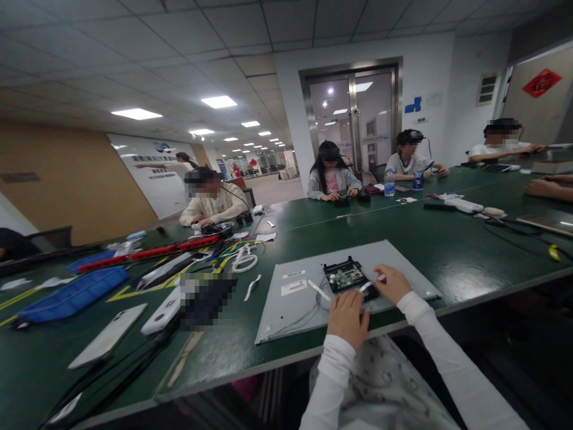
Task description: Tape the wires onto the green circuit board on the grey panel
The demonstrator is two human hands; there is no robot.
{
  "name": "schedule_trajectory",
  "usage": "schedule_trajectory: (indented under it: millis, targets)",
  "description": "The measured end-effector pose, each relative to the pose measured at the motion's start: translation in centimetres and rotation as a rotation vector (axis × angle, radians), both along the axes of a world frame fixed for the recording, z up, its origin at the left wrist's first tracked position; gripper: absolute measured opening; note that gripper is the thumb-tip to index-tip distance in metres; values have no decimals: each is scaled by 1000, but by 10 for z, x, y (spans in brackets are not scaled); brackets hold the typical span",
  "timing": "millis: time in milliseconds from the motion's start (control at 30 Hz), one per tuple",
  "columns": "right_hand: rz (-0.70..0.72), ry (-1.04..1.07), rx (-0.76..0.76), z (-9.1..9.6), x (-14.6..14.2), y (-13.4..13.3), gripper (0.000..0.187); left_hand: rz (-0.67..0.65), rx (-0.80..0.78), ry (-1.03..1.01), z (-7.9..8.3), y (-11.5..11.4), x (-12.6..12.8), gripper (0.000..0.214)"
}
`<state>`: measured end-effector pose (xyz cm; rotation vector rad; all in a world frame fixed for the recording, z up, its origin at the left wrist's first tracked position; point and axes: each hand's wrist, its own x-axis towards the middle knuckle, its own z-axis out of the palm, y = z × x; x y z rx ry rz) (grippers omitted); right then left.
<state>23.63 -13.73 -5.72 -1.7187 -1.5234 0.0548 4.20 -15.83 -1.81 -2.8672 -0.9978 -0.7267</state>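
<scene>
A grey flat metal panel (pixel 286 310) lies before me at the table's near edge. On it sits a green circuit board (pixel 348 277) in a black frame. My left hand (pixel 347 319) rests over the panel's near part, thumb apart from the fingers, fingertips by the board's lower edge. My right hand (pixel 393 283) is at the board's right side, fingers bent together in a pinch. A short white strip (pixel 366 286), like a flat ribbon cable, runs between both hands' fingertips; the exact grip is partly hidden. Another white strip (pixel 319 291) and thin grey wires (pixel 308 313) lie left of the board.
Left on the green table (pixel 233 352) are a white phone (pixel 110 335), a white device (pixel 163 310), a blue tray (pixel 74 297), a coiled white cable (pixel 245 258) and a loose white strip (pixel 252 287). Several people sit across the table, with water bottles (pixel 389 184) among them.
</scene>
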Motion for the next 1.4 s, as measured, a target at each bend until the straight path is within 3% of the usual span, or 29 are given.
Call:
schedule_trajectory:
  millis: [267, 700, 1033, 1400]
  targets:
    - [-52, -88, -29, 1, -1, -1, 24, 13, -2, 5, 0, -1, 0, 32]
    - [-261, -125, -73, 3, 0, -6, 25, 9, 0, 1, 0, -2, 0, 32]
    - [-131, 47, 179, 1, 5, -5, 31, 22, 5, 7, 2, -2, 0, 34]
    - [-240, 87, 16, -1, 7, -2, 34, 35, 16, 8, 0, -3, -1, 40]
